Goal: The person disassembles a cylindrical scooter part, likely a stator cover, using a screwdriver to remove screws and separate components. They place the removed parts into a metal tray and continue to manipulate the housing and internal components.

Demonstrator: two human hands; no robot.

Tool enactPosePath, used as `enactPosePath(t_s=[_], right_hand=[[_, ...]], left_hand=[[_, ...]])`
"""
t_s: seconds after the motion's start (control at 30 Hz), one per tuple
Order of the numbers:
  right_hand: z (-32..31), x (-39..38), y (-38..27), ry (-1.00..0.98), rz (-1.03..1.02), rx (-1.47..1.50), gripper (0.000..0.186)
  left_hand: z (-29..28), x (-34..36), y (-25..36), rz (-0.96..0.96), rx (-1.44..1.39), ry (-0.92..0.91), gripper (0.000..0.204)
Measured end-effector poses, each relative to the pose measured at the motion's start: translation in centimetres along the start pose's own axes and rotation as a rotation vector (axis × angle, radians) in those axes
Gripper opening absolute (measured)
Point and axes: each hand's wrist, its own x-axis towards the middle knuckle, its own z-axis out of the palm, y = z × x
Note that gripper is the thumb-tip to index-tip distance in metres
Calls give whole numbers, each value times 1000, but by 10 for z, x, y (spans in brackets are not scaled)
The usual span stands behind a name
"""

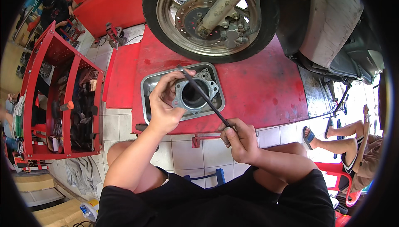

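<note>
My left hand (166, 102) grips the side of a grey metal engine cylinder (212, 88) with a round dark bore, raised over a steel tray (147, 102). My right hand (239, 139) is closed on the lower end of a long dark flat bar, like a file (212, 106), which slants across the cylinder's face up to my left fingers at its far tip. Another small metal part (203, 73) lies in the tray behind the cylinder. The tray rests on a red platform (257, 98).
A motorcycle front wheel (166, 35) stands just beyond the tray. A red shelved cart (52, 85) with tools is at left. A seated person's leg (345, 144) is at right, another person (54, 13) at upper left. A blue stool (220, 177) is below me.
</note>
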Motion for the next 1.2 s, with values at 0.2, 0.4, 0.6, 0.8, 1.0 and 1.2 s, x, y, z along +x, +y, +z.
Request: enactPosePath(t_s=[0.2,0.4,0.6,0.8,1.0,1.2], right_hand=[[-1,-3,5,51,-67,23,17],[-1,-1,11,3,-18,-41,15],[-4,4,0,9,16,-32,16],[-7,4,6,5,69,-30,17],[-3,10,8,84,349,380,27],[9,-2,7,-34,501,455,26]], left_hand=[[10,1,9,-47,54,59,49],[8,1,6,-70,85,57,46],[9,1,7,-82,72,63,54],[4,-2,-1,-176,-42,68,61],[11,-6,-24,-601,-789,308,34],[12,-24,-53,-741,-861,514,32]])
